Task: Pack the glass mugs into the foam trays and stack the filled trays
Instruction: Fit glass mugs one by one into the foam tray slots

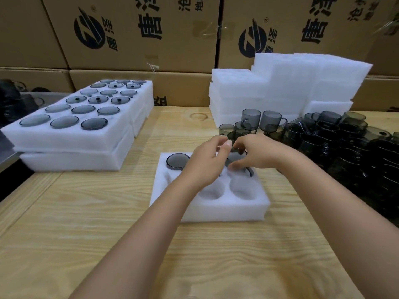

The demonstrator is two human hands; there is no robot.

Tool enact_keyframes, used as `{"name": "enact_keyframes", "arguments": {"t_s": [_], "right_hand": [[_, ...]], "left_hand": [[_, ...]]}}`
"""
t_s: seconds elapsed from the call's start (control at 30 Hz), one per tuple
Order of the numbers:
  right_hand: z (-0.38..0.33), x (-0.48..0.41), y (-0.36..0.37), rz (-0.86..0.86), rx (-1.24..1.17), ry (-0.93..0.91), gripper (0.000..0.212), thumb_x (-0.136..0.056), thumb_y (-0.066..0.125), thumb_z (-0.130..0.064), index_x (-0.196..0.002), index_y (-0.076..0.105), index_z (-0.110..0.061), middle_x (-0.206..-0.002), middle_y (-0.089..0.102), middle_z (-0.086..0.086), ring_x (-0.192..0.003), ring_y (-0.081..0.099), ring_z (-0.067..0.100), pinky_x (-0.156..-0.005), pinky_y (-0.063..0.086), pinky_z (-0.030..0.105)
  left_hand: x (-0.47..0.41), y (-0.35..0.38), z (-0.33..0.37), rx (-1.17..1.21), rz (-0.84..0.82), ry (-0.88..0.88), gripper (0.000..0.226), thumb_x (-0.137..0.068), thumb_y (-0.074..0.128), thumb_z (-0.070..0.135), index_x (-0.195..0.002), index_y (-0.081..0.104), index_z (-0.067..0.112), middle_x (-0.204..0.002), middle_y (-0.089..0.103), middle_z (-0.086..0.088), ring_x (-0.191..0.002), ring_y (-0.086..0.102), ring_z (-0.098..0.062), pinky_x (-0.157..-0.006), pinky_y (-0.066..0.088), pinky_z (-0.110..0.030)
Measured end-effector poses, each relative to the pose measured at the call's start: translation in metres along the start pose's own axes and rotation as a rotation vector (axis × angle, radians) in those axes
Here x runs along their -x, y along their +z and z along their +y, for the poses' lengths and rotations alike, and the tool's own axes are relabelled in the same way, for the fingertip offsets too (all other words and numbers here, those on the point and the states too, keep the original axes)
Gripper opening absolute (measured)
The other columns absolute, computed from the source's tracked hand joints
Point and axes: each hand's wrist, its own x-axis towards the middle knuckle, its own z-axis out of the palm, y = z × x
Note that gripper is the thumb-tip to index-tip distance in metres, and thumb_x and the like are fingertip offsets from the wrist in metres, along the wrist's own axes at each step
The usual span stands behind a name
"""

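at the centre of the frame a white foam tray (216,212) lies flat on the pale wooden surface (86,234), its round pockets facing up. both hands meet over its far row. the right hand (257,154) has its grip closed round a smoky glass mug (249,171), and the left hand (205,165) curls thumb and fingers onto the same mug from the other side, probably to steady and turn it so it drops square into its pocket. most of the mug is hidden between the hands. one seated mug (178,161) already fills the far left pocket, only a dark round face showing, flush with the foam. the near pockets that show are empty, so this tray looks early in its filling.

the foam is soft, matt and slightly fuzzy, with rounded pocket edges, likely cut snug so the glass cannot knock together. the glass is thin, grey-tinted, cylindrical and glossy.

at upper left the filled trays (64,141) sit stacked in tiers, out of the working space. at upper right the empty trays (280,87) are piled, and loose mugs (336,137) crowd just beside the right arm, within easy reach. printed cardboard boxes (151,29) wall the back.
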Motion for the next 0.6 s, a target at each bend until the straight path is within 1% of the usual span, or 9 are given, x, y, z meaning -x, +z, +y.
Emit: {"name": "enact_keyframes", "arguments": {"t_s": [0.07,0.17,0.2,0.23,0.3,0.37,0.43,0.5,0.6], "right_hand": [[0.002,0.000,-0.005,-0.027,-0.080,-0.033,0.050,-0.075,0.062,-0.051,-0.102,0.063,-0.009,-0.096,0.067,0.009,-0.091,0.060,0.026,-0.082,0.049,0.042],[0.000,-0.006,0.000,0.034,-0.278,-0.161,0.014,-0.082,0.054,-0.018,-0.091,0.062,-0.011,-0.092,0.066,0.004,-0.092,0.060,0.026,-0.082,0.049,0.040],[0.000,-0.010,0.009,0.017,-0.277,-0.195,0.014,-0.083,0.052,-0.010,-0.093,0.062,-0.012,-0.096,0.065,0.004,-0.096,0.058,0.025,-0.086,0.045,0.039],[0.000,-0.014,0.022,-0.020,-0.224,-0.206,0.024,-0.086,0.051,-0.011,-0.109,0.060,-0.011,-0.115,0.061,0.008,-0.112,0.052,0.026,-0.096,0.037,0.039],[0.005,-0.019,0.046,-0.073,-0.072,-0.095,0.059,-0.095,0.045,-0.028,-0.149,0.023,-0.017,-0.157,0.019,0.003,-0.145,0.012,0.025,-0.116,0.010,0.046],[0.010,-0.022,0.058,-0.053,-0.031,-0.036,0.068,-0.097,0.038,-0.037,-0.152,-0.001,-0.028,-0.160,-0.004,-0.006,-0.146,-0.008,0.022,-0.118,0.000,0.048],[0.012,-0.022,0.061,-0.015,-0.054,-0.058,0.066,-0.096,0.038,-0.039,-0.152,0.004,-0.027,-0.159,0.007,-0.004,-0.146,0.005,0.025,-0.117,0.013,0.047],[0.009,-0.022,0.062,0.064,-0.144,-0.037,0.051,-0.097,0.035,-0.038,-0.145,0.026,-0.024,-0.148,0.032,0.000,-0.136,0.029,0.029,-0.110,0.028,0.045],[0.003,-0.021,0.067,0.105,-0.081,0.003,0.042,-0.100,0.023,-0.036,-0.138,0.037,-0.023,-0.139,0.042,0.002,-0.126,0.037,0.028,-0.106,0.030,0.041]], "left_hand": [[-0.007,0.007,0.004,-0.044,-0.066,0.033,0.040,-0.101,0.033,0.042,-0.128,0.052,0.019,-0.113,0.059,0.002,-0.110,0.054,-0.018,-0.090,0.044,-0.034],[-0.013,0.014,0.005,-0.140,-0.161,0.084,0.047,-0.101,0.026,0.047,-0.126,0.047,0.012,-0.128,0.055,-0.004,-0.119,0.049,-0.025,-0.102,0.038,-0.044],[-0.015,0.017,0.003,-0.202,-0.186,0.061,0.051,-0.101,0.025,0.049,-0.128,0.044,0.010,-0.132,0.052,-0.007,-0.122,0.046,-0.028,-0.104,0.035,-0.044],[-0.016,0.020,0.000,-0.305,-0.217,0.024,0.057,-0.100,0.022,0.051,-0.135,0.038,0.010,-0.141,0.046,-0.008,-0.129,0.041,-0.027,-0.109,0.029,-0.042],[-0.017,0.026,-0.008,-0.555,-0.277,-0.005,0.070,-0.098,0.014,0.057,-0.150,0.020,0.010,-0.157,0.024,-0.005,-0.144,0.022,-0.018,-0.117,0.011,-0.041],[-0.020,0.030,-0.013,-0.655,-0.291,-0.003,0.076,-0.096,0.009,0.060,-0.153,0.008,0.010,-0.161,0.008,-0.003,-0.148,0.006,-0.012,-0.119,-0.002,-0.043],[-0.022,0.030,-0.013,-0.673,-0.307,-0.025,0.078,-0.095,0.007,0.061,-0.153,0.006,0.010,-0.162,0.005,-0.002,-0.148,0.002,-0.010,-0.119,-0.006,-0.043],[-0.020,0.027,-0.009,-0.752,-0.330,-0.040,0.079,-0.094,0.005,0.062,-0.153,0.008,0.011,-0.161,0.006,0.000,-0.147,0.000,-0.009,-0.118,-0.011,-0.044],[-0.014,0.003,-0.008,-0.874,-0.183,0.069,0.071,-0.095,0.018,0.062,-0.150,0.023,0.017,-0.160,0.017,0.001,-0.147,0.007,-0.009,-0.117,-0.013,-0.044]]}}
